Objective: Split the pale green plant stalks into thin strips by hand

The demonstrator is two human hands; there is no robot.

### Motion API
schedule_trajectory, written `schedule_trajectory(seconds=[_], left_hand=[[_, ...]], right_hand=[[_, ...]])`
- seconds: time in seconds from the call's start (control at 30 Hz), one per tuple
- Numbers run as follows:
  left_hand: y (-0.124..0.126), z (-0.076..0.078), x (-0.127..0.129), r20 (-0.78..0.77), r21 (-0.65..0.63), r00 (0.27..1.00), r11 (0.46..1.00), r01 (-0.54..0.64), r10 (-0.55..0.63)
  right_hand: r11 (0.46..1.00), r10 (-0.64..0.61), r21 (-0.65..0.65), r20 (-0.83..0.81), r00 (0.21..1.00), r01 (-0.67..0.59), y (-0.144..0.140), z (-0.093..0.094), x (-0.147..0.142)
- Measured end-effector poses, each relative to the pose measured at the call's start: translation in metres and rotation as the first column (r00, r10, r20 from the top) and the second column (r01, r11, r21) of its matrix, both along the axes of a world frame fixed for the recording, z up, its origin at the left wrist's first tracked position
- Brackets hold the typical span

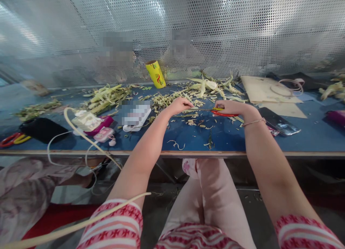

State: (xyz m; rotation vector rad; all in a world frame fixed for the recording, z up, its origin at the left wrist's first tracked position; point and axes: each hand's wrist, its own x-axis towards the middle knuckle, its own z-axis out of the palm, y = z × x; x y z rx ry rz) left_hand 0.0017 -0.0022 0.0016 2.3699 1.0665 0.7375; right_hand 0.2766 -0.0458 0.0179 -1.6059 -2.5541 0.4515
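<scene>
My right hand (pixel 234 107) grips red-handled scissors (pixel 223 113) over the blue table (pixel 309 134), the blades pointing left. My left hand (pixel 180 105) is closed on a thin pale-green plant strip (pixel 194 109) just left of the blades. Small cut scraps (pixel 192 122) lie on the table beneath both hands. A heap of green husks and stems (pixel 210 86) lies just beyond the hands.
A yellow roll (pixel 155 74) leans against the perforated metal screen (pixel 242 30). A phone (pixel 279 121) lies right of my right wrist, cardboard sheets (pixel 265 91) behind it. At left are more husks (pixel 107 97), white cables (pixel 81 134), a black pouch (pixel 43 129) and another pair of scissors (pixel 12 139).
</scene>
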Motion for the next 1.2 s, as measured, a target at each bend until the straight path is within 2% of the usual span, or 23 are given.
schedule_trajectory(seconds=[0.1, 0.2, 0.3, 0.4, 0.5, 0.57, 0.63, 0.7, 0.77, 0.93, 1.03, 1.1, 1.2], left_hand=[[0.003, -0.002, -0.002, 0.033, 0.0, 0.999, 0.999, -0.041, 0.04], [0.006, -0.002, -0.006, 0.1, 0.045, 0.982, 0.986, -0.163, 0.158], [0.009, -0.002, -0.008, 0.233, 0.062, 0.936, 0.956, -0.286, 0.264], [0.01, -0.001, -0.005, 0.395, -0.088, 0.863, 0.948, -0.306, 0.315], [0.006, 0.0, 0.004, 0.514, -0.247, 0.804, 0.949, -0.196, 0.3], [0.002, 0.0, 0.011, 0.555, -0.313, 0.784, 0.943, -0.114, 0.279], [-0.004, -0.001, 0.02, 0.597, -0.362, 0.753, 0.931, -0.055, 0.277], [-0.011, -0.002, 0.028, 0.644, -0.4, 0.715, 0.916, 0.013, 0.271], [-0.018, -0.004, 0.036, 0.658, -0.423, 0.707, 0.904, 0.062, 0.259], [-0.028, -0.011, 0.048, 0.588, -0.382, 0.797, 0.916, 0.12, 0.141], [-0.028, -0.013, 0.049, 0.57, -0.373, 0.814, 0.917, 0.138, 0.109], [-0.029, -0.012, 0.048, 0.584, -0.373, 0.804, 0.916, 0.146, 0.109], [-0.029, -0.01, 0.047, 0.6, -0.38, 0.79, 0.914, 0.142, 0.126]], right_hand=[[0.999, -0.031, -0.018, 0.005, 1.0, 0.031, 0.0, 0.0, 0.003], [0.996, -0.086, -0.006, 0.003, 0.996, 0.086, -0.001, 0.002, 0.006], [0.973, -0.224, 0.063, 0.013, 0.974, 0.223, -0.002, 0.003, 0.005], [0.896, -0.428, 0.141, 0.015, 0.903, 0.422, -0.001, -0.002, -0.002], [0.846, -0.497, 0.23, 0.01, 0.868, 0.481, 0.0, -0.01, -0.012], [0.834, -0.463, 0.304, -0.065, 0.884, 0.46, 0.002, -0.014, -0.021], [0.842, -0.34, 0.331, -0.287, 0.896, 0.425, 0.004, -0.016, -0.032], [0.879, -0.2, 0.281, -0.517, 0.832, 0.386, 0.006, -0.017, -0.042], [0.916, -0.126, 0.207, -0.664, 0.737, 0.343, 0.007, -0.018, -0.051], [0.968, -0.078, 0.07, -0.829, 0.554, 0.24, 0.007, -0.022, -0.063], [0.983, -0.071, 0.01, -0.899, 0.432, 0.183, 0.007, -0.022, -0.065], [0.986, -0.081, -0.016, -0.919, 0.386, 0.168, 0.007, -0.022, -0.066], [0.986, -0.09, -0.03, -0.921, 0.379, 0.161, 0.008, -0.022, -0.066]])
